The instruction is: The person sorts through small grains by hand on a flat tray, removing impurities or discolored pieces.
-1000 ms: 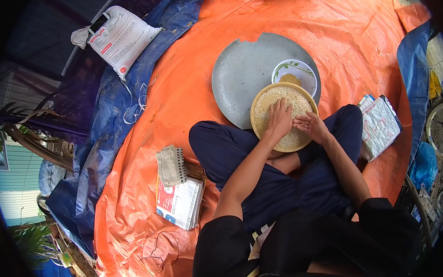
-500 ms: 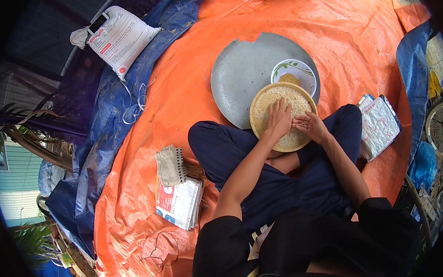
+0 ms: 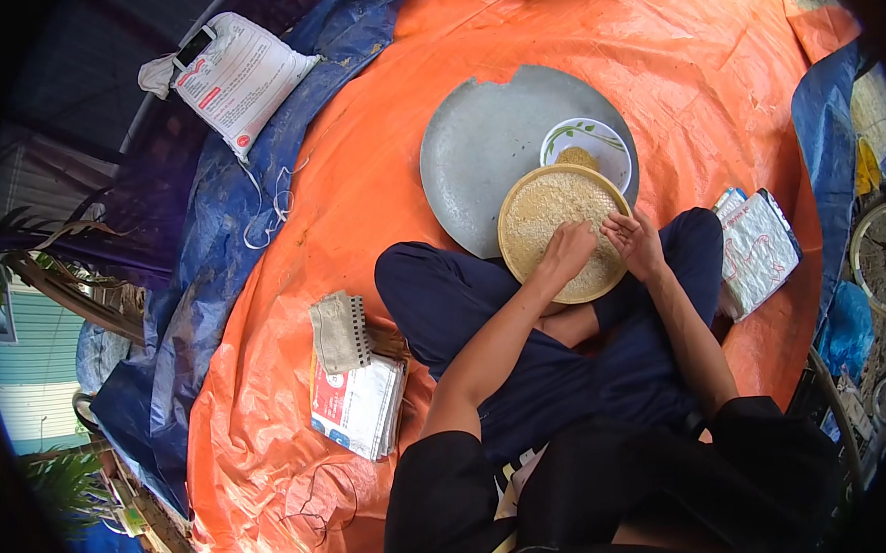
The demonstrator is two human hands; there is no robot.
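A round yellow basket rests at my lap, its bottom covered with pale grains. My left hand is over the grains, its fingers curled together; whatever lies between them is too small to make out. Near the basket's right rim is my right hand, palm turned up and fingers partly bent, with nothing clearly visible in it. Beyond the basket a white bowl with a green leaf pattern holds yellowish grains. Both bowl and basket overlap a grey round tray with a broken far edge.
An orange tarp lies under everything, bordered by blue tarp. A printed white sack is at the upper left. Folded bags lie left of my legs, and more folded bags lie to their right.
My left hand's fingers have drawn together and moved slightly nearer to me. My right hand has shifted right toward the rim and turned, its fingers more bent.
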